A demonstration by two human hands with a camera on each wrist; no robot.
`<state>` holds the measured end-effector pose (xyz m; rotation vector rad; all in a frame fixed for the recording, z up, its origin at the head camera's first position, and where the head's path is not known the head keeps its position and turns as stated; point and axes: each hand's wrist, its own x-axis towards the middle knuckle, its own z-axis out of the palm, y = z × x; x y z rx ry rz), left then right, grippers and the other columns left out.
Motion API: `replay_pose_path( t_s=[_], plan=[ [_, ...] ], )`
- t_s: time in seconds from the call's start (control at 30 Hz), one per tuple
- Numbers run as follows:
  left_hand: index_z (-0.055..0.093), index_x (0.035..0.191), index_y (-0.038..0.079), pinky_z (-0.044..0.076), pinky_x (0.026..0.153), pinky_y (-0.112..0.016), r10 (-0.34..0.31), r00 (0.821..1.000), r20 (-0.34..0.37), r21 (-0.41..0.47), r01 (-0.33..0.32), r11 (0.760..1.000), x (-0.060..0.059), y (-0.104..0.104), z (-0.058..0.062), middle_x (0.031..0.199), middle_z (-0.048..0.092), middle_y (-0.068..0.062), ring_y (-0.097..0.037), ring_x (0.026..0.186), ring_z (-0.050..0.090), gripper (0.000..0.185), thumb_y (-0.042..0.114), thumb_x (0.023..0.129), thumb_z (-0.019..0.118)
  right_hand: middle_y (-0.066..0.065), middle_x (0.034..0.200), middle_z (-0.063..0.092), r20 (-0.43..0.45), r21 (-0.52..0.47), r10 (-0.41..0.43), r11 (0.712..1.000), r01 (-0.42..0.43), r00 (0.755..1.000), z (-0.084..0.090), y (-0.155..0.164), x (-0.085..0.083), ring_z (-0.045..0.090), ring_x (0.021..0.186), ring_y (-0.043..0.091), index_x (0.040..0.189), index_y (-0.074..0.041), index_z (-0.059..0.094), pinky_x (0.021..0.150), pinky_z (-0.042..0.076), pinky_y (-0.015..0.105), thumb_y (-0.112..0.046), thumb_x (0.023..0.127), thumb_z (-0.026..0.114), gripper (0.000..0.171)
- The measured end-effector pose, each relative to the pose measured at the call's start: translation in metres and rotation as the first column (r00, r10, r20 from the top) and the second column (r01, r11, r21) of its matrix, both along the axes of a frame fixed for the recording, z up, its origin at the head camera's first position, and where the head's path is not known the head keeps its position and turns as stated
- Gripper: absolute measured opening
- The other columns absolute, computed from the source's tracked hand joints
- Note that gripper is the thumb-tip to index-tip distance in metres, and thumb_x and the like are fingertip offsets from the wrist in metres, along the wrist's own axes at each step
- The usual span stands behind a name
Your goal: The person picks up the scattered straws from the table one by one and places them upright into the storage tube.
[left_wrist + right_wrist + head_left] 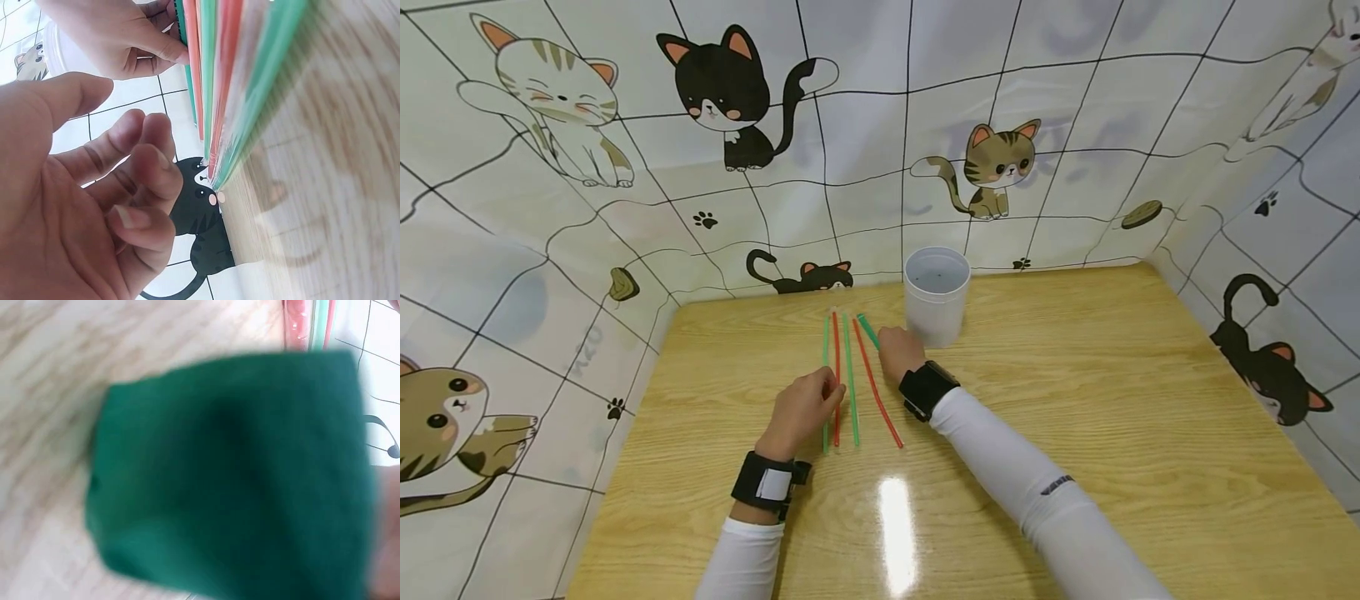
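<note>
Right hand (898,350) grip, dark-green straw (868,330), wooden table (1075,400)

A light wooden surface (1075,400) with a bright glare patch near its front edge; cartoon-cat sheeting (865,125) walls three sides.

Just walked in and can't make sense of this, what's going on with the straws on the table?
A person sits at a light wooden table with several thin red and green plastic straws laid side by side. The right hand grips a darker green straw at the far end of the row, near a white plastic cup. The left hand rests beside the near ends with loosely curled fingers, holding nothing. The cup looks empty.
</note>
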<state>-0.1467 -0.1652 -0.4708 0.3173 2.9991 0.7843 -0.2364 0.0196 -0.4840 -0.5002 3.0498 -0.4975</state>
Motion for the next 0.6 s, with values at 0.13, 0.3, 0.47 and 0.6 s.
replay_pose_path(
  t_s=[0.13,0.3,0.47,0.6],
  plan=[
    [0.057,0.082,0.012,0.03,0.048,-0.024,-0.007,1.0,0.001,0.005,0.007,1.0,0.001,0.001,0.0,0.063,0.049,0.003,-0.01,0.051,0.043,0.023,0.025,0.1,0.064,0.018,0.089,0.073,0.017,-0.001,0.014,1.0,-0.014,1.0,-0.005,0.002,-0.004,0.073,0.084,0.032,0.092,0.0,0.069,0.07,0.058,0.043,0.001,0.098,0.057,0.013],
    [0.056,0.082,0.012,0.029,0.048,-0.025,-0.007,1.0,0.008,0.02,0.007,1.0,0.002,0.001,-0.001,0.062,0.048,0.003,-0.01,0.051,0.041,0.023,0.024,0.1,0.064,0.014,0.084,0.071,0.091,-0.015,0.024,1.0,-0.022,0.996,-0.005,0.004,-0.006,0.07,0.076,0.026,0.09,-0.001,0.068,0.064,0.054,0.038,-0.001,0.097,0.057,0.014],
    [0.061,0.088,0.011,0.031,0.047,-0.025,-0.002,1.0,0.009,0.019,0.002,1.0,0.001,0.002,-0.003,0.065,0.055,0.002,-0.01,0.05,0.042,0.019,0.026,0.099,0.065,0.015,0.084,0.071,0.11,-0.041,0.009,0.999,-0.004,0.994,0.01,0.007,-0.001,0.07,0.078,0.027,0.09,-0.001,0.066,0.068,0.054,0.039,-0.004,0.096,0.059,0.01],
    [0.065,0.095,0.011,0.035,0.048,-0.026,0.001,1.0,0.011,0.022,-0.001,1.0,0.001,0.004,-0.003,0.072,0.063,0.0,-0.011,0.051,0.045,0.017,0.027,0.099,0.066,0.012,0.077,0.067,0.056,-0.099,0.006,0.995,-0.001,0.998,0.02,0.009,0.004,0.066,0.072,0.025,0.084,-0.002,0.063,0.066,0.05,0.038,-0.008,0.098,0.06,0.015]
  ],
)
